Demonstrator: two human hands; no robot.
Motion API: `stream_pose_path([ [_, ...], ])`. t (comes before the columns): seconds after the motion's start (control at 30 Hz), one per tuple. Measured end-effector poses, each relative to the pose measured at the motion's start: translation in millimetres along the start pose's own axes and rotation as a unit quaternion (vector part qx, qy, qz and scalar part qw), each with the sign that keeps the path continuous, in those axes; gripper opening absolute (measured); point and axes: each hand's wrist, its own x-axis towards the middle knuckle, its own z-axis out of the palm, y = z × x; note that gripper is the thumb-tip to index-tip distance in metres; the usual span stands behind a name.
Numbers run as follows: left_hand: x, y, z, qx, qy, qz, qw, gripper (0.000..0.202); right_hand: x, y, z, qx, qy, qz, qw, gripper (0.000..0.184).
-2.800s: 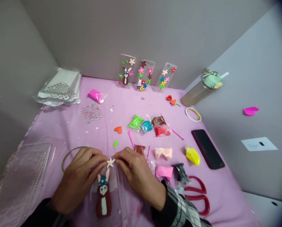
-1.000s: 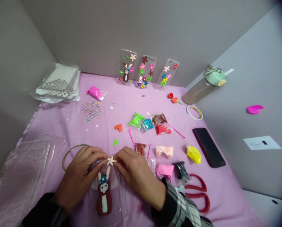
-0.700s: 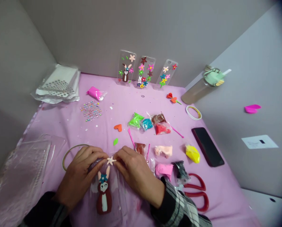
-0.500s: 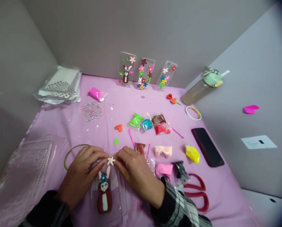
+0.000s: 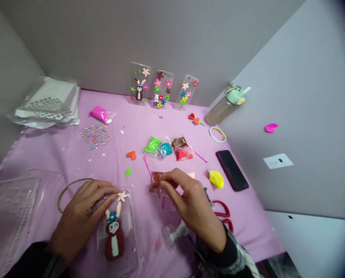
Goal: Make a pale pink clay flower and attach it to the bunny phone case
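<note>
A clear phone case lies flat before me. It bears a brown clay rabbit with a blue flower between its ears and a pale peach clay flower near the top edge. My left hand grips the case's upper left side, thumb and fingertips beside the peach flower. To the right, my right hand pinches the edge of a small packet of brown clay between thumb and forefinger. Behind that hand, pink and peach clay pieces are mostly covered. A pink modelling tool lies by the packet.
Green, blue, brown and red clay packets lie mid-table. Red-handled scissors, a yellow clay lump and a phone are at right. Decorated cases lean on the back wall near a bottle.
My right hand has left the peach flower and moved right to the brown clay packet. My left hand stays on the case. The whole view has shifted, so things appear further left.
</note>
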Motion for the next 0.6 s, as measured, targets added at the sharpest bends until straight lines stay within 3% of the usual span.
stream_pose_path([
  [0.13,-2,-4,0.6,-0.008,-0.014,-0.012,1.0,0.034,-23,7,-38,-0.048,0.057,0.052,0.996,0.017],
  [0.27,-4,-6,2.8,-0.01,-0.003,-0.036,0.999,0.038,-50,18,-53,-0.093,0.023,0.067,0.993,0.02],
  [0.43,-4,-8,5.1,0.006,0.008,-0.023,1.0,0.038,-70,27,-44,-0.155,-0.047,0.071,0.984,0.014],
  [0.6,-3,-7,4.9,-0.005,0.004,-0.014,1.0,0.04,-53,29,-24,-0.285,-0.077,0.005,0.955,0.017],
])
